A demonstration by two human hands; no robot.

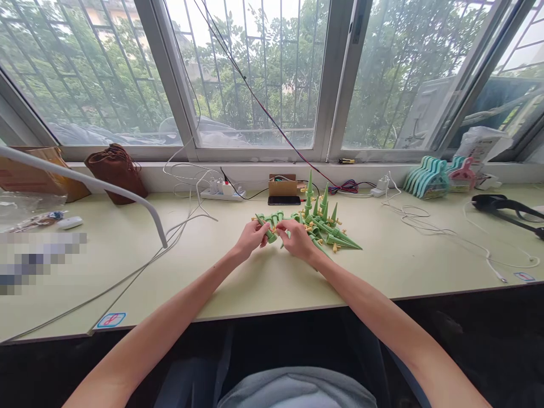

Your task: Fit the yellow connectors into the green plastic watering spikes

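My left hand is closed around a green plastic plant watering spike, holding it just above the table. Close against it, my right hand pinches a small yellow valve at the spike's side; the fingertips partly hide this piece. Several more green spikes lie in a loose heap behind and to the right of my right hand, among them a long spike pointing right. A few stand point up, such as the tall spike. Small yellow valves are scattered among them.
A phone lies before a small cardboard box at the back. White cables and a power strip are to the left, with a brown pouch. Teal hangers and a black strapped device sit at right.
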